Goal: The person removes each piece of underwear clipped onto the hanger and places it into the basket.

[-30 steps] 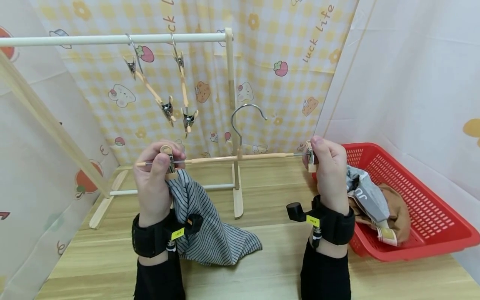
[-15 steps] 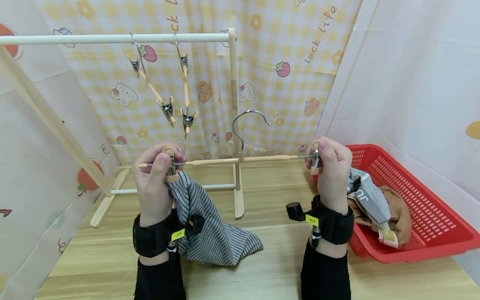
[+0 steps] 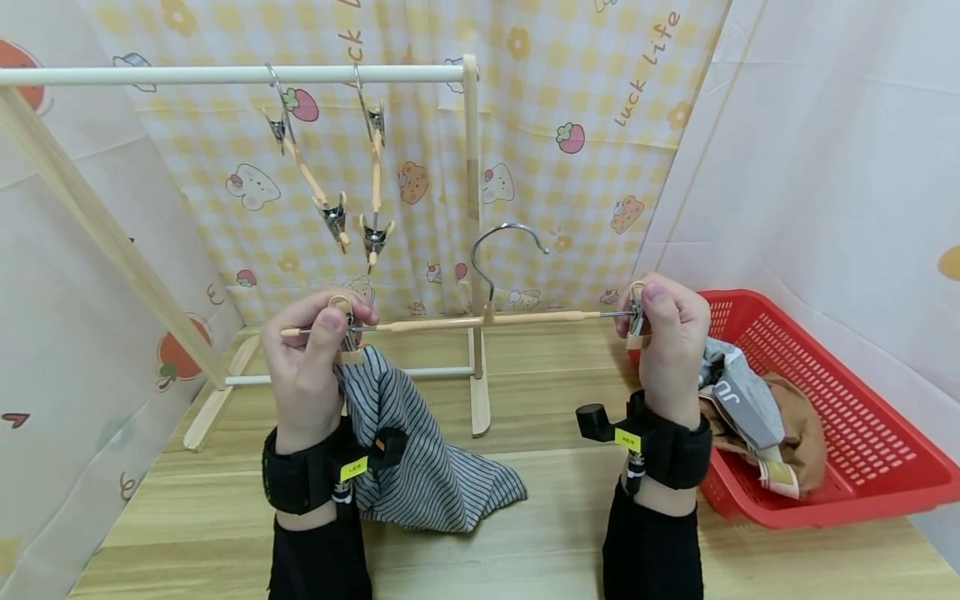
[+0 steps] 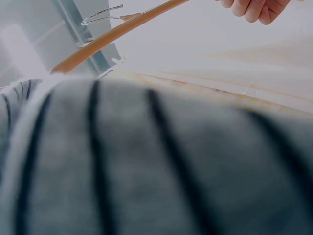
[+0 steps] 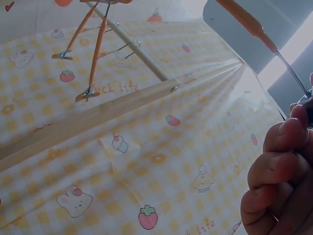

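We find both hands closed on one hanger, held level above the table. In the head view the left hand pinches the left clip with thumb and curled fingers, and the striped cloth hangs from that clip down onto the table, its lower part lying below the hanger. The right hand pinches the right clip at the hanger's other end; no cloth sits in that clip. The hanger's metal hook stands upright from the middle of its bar. Behind the hanger stands the rack, with two more hangers hooked on its rail, up and to the left of the held hanger. To the right of the hanger, beside the right hand, sits the red basket with grey and brown clothes in it.

In the left wrist view the striped cloth fills nearly the whole frame, blurred; above it we make out the hanger and the fingers of the right hand.

In the right wrist view the right hand shows curled fingers at the hanger's end; the rack lies beyond.
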Demonstrator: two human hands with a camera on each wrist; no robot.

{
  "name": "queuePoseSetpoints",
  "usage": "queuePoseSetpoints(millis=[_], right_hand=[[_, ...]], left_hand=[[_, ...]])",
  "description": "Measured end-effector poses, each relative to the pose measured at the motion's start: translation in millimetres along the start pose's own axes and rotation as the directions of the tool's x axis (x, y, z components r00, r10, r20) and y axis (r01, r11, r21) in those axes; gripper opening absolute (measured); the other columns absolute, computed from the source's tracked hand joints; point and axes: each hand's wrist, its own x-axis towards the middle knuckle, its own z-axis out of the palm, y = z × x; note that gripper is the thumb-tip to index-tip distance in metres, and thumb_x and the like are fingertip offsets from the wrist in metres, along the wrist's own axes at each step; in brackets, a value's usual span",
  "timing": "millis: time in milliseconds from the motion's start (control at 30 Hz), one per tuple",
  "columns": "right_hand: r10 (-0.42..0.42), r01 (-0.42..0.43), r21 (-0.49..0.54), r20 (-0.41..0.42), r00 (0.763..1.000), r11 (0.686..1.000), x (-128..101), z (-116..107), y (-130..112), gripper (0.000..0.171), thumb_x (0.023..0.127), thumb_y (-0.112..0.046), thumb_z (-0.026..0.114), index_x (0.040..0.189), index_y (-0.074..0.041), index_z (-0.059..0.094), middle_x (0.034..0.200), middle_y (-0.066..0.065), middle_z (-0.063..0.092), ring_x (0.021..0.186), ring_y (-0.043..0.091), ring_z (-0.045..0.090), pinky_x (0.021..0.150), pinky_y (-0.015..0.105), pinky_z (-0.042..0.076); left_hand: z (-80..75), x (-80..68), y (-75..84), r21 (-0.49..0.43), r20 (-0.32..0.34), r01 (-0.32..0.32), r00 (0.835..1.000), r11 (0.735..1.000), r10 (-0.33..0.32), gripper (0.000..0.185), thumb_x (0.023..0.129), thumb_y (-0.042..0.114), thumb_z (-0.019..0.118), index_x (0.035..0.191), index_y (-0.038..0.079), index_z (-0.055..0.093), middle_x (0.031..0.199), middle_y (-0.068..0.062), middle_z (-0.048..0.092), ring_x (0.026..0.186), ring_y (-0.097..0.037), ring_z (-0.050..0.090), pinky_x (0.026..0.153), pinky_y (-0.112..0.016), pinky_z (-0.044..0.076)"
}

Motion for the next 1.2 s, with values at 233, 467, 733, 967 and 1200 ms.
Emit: queuePoseSetpoints(millis=[233,467,733,967,1200], right_hand=[[0.001,-0.001,0.004,0.006,1.0,1.0,0.4,0.1,-0.1,0.045,0.098,-0.024,0.053,0.059,0.0,0.051,0.058,0.006,0.052,0.05,0.017,0.043,0.044,0.025,0.033],[-0.011,0.011,0.011,0.002,1.0,1.0,0.4,-0.2,0.3,0.045,0.097,-0.021,0.052,0.058,0.001,0.049,0.058,0.006,0.051,0.049,0.017,0.042,0.045,0.026,0.034],[-0.027,0.027,0.008,0.001,1.0,1.0,1.0,-1.3,0.8,0.046,0.097,-0.019,0.05,0.057,0.002,0.046,0.057,0.005,0.051,0.049,0.017,0.041,0.044,0.025,0.031],[-0.031,0.031,0.012,-0.001,1.0,0.999,1.2,-2.0,1.6,0.047,0.097,-0.02,0.051,0.057,0.003,0.045,0.056,0.005,0.051,0.049,0.017,0.042,0.043,0.026,0.031],[-0.038,0.038,0.013,0.006,0.999,0.999,1.1,-2.4,2.2,0.048,0.098,-0.021,0.051,0.056,0.003,0.045,0.056,0.005,0.051,0.048,0.017,0.042,0.043,0.027,0.03]], left_hand=[[-2.0,-0.5,3.9,0.031,0.013,0.005,1.0,1.0,-0.005,0.028,0.091,0.012,0.063,0.077,-0.012,0.065,0.077,-0.015,0.067,0.074,-0.026,0.062,0.073,-0.033,0.051],[-2.5,-0.7,5.4,0.03,0.028,0.015,0.999,0.999,-0.016,0.027,0.092,0.01,0.063,0.077,-0.013,0.064,0.078,-0.016,0.067,0.073,-0.027,0.063,0.072,-0.034,0.052],[-4.5,-1.2,6.8,0.078,0.064,0.024,0.998,0.997,-0.029,0.033,0.092,0.014,0.067,0.075,-0.014,0.065,0.078,-0.016,0.067,0.073,-0.027,0.063,0.071,-0.032,0.052],[-5.1,-2.0,8.4,0.081,0.071,0.012,0.997,0.997,-0.018,0.034,0.09,0.018,0.074,0.078,-0.013,0.069,0.077,-0.016,0.066,0.074,-0.026,0.063,0.072,-0.031,0.052],[-2.2,-2.7,7.9,0.07,0.057,-0.076,0.996,0.995,0.072,0.032,0.088,0.017,0.076,0.075,-0.011,0.07,0.074,-0.016,0.066,0.073,-0.025,0.062,0.069,-0.03,0.052]])
